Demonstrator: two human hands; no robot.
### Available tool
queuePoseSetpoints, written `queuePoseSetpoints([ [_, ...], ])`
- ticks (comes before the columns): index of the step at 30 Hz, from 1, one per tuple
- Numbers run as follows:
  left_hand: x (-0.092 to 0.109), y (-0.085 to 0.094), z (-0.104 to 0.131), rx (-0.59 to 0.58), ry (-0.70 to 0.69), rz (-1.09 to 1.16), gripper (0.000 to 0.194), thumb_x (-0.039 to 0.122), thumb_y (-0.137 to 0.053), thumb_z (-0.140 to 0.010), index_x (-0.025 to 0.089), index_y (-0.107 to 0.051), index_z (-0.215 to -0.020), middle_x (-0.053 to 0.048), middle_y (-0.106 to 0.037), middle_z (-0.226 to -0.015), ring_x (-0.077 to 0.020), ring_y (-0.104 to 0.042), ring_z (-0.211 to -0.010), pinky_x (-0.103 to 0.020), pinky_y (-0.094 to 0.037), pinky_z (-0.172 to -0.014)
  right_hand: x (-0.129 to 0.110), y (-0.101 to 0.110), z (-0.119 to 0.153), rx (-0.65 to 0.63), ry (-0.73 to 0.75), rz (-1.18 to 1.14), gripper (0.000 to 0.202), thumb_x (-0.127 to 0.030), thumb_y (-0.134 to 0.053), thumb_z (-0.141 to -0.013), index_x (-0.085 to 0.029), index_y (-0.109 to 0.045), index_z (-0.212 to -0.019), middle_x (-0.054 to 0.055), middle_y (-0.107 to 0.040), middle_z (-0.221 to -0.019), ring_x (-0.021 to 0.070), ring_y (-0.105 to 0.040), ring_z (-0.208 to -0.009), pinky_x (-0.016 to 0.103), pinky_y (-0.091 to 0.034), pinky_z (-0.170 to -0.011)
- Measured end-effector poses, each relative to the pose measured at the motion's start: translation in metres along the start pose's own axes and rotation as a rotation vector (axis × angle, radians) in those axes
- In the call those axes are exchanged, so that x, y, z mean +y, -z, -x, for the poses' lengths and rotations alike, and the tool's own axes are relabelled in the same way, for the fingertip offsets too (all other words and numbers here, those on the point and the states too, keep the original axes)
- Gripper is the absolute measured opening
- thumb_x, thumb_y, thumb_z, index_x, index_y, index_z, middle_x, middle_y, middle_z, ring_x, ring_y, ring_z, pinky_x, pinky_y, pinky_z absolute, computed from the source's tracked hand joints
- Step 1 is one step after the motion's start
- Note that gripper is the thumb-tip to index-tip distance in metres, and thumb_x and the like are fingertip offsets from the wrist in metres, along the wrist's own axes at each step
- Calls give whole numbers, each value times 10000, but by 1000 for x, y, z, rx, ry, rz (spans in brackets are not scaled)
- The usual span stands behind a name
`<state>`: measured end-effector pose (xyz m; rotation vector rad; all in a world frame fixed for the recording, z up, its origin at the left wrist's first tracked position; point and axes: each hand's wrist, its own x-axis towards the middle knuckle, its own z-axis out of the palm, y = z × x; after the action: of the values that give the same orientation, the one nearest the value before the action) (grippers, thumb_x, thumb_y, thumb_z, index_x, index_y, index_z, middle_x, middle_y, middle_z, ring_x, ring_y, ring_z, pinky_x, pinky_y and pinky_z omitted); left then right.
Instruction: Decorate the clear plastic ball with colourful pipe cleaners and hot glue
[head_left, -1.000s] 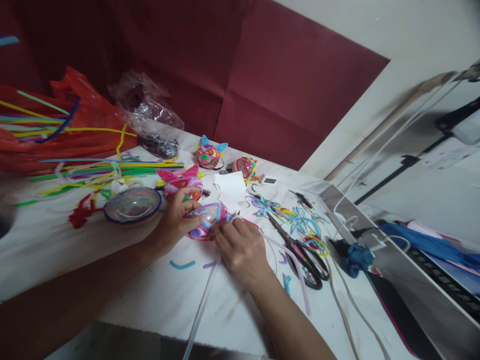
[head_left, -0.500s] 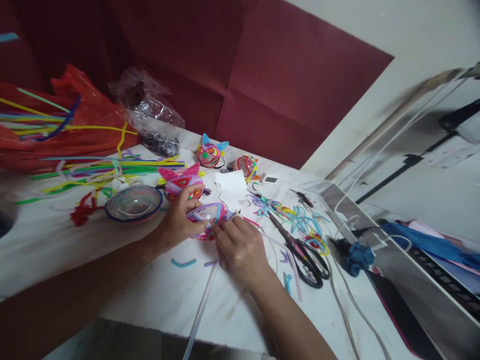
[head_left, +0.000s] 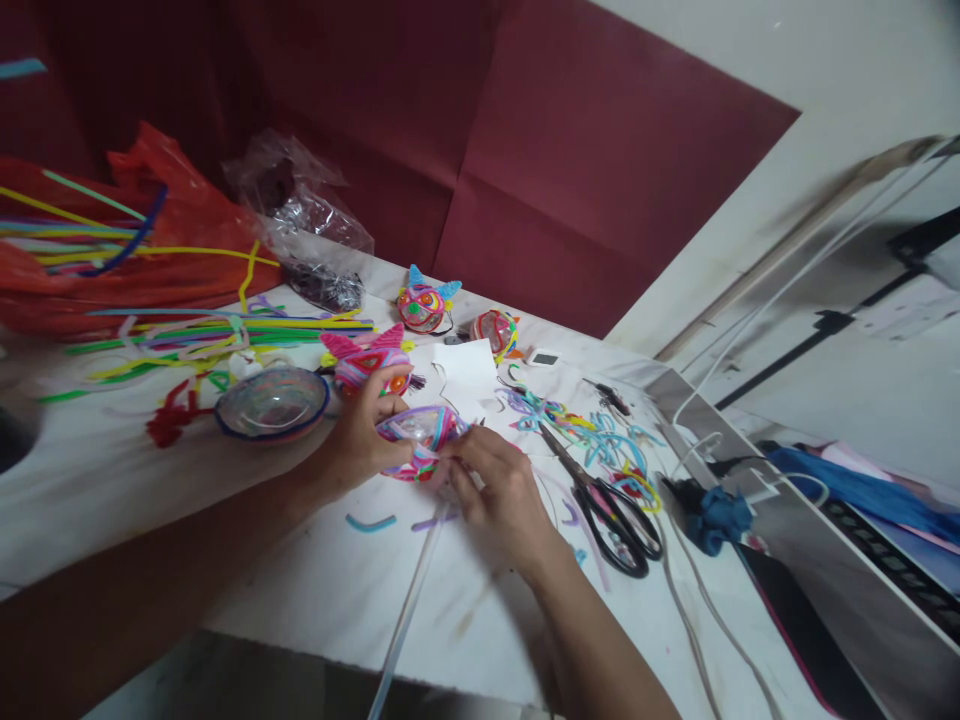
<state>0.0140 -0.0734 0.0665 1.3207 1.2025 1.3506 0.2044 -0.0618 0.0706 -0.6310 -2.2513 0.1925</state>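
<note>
A small clear bowl-like piece (head_left: 420,428) wrapped in pink, purple and blue fuzzy strips is held above the white table. My left hand (head_left: 367,435) grips its left side between thumb and fingers. At its right edge, my right hand (head_left: 499,485) has its fingers pinched together; what lies between the fingertips is too small to make out. Just behind my left hand sits a pink-eared cat-like figure (head_left: 367,362). A clear glue stick (head_left: 405,610) lies below, running toward the table's front edge.
Black scissors (head_left: 607,505) lie right of my right hand, beside a heap of cut fuzzy strips (head_left: 600,435). At left are a clear bowl with a blue rim (head_left: 271,405) and a red bag (head_left: 187,250). Two small figures stand behind white paper (head_left: 465,372). Cables run at right.
My right hand has shifted slightly right, and its fingers have changed position at the piece's right edge. My left hand keeps its hold. The whole view has moved a little.
</note>
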Motion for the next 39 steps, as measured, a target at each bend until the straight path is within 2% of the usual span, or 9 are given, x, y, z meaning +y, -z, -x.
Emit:
queuePoseSetpoints([
  [13, -6, 3, -3, -69, -38, -34, 889, 138, -596, -573, 156, -351, -1428, 59, -558, -736, -113, -505, -595, -209, -326, -525, -3, 4, -10, -165, -19, 184, 219, -130, -476, -945, -172, -665, -843, 66, -640, -792, 201, -594, -699, 304, -463, -632],
  [21, -15, 7, -9, -101, -64, -18, 940, 146, -605, -562, 158, -318, -1457, 87, -538, -676, -88, -445, -524, -191, -315, -490, -5, 7, -20, -303, -45, 253, 178, -118, -506, -957, -174, -661, -888, 66, -663, -855, 206, -627, -784, 296, -473, -688],
  [28, -12, 7, -7, -96, -42, 3, 948, 141, -603, -565, 166, -314, -1467, 83, -534, -684, -88, -450, -536, -196, -312, -495, -5, 6, -23, -342, -49, 291, 149, -111, -529, -963, -179, -661, -954, 70, -680, -922, 200, -635, -840, 294, -486, -735],
  [39, -11, 10, -8, -104, -12, -11, 972, 132, -618, -569, 178, -298, -1486, 55, -548, -739, -109, -485, -581, -206, -307, -495, -5, 6, -29, -360, -55, 300, 164, -70, -552, -948, -201, -648, -957, 65, -681, -933, 195, -643, -853, 287, -501, -739],
])
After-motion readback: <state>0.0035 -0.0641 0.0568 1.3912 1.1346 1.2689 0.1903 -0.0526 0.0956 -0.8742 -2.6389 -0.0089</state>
